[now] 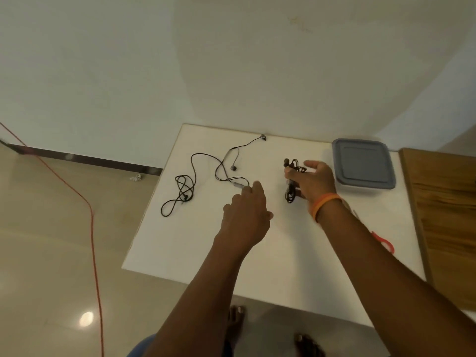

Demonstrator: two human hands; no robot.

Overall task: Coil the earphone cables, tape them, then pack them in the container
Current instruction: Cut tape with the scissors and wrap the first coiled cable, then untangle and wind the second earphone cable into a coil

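A white table (270, 266) stands against a pale wall (231, 60), its far edge touching it, with a glossy tiled floor (51, 253) spreading off to the left and a wooden surface (448, 215) butting up on the right. An orange cord (95, 253) trails across the floor from the far left toward the bottom of the view. At the table's back right corner sits the container (363, 163), a squarish box with a grey lid closed on top. The person's left hand (247, 215) reaches forward over the middle of the table, palm down, fingers extended and loose, the fingertips (253, 186) just at the inline remote of the loose earphone cable (219, 171); whether they actually touch it I cannot tell. That cable lies uncoiled, sprawling from a tangle of loops near the left edge across to an earbud close to the wall. The right hand (313, 180), with an orange wristband (325, 204) on its wrist, is just beside the container and holds a coiled earphone bundle (292, 179): thumb and fingers are curled round the dark bundle, which hangs down from the grip toward the tabletop, an earbud poking up above the fingers. Behind the right forearm a red object (385, 243) shows partly on the table, too hidden to identify. Bare feet (235, 323) show below the near table edge. A small pale scrap (135, 177) lies on the floor by the skirting.
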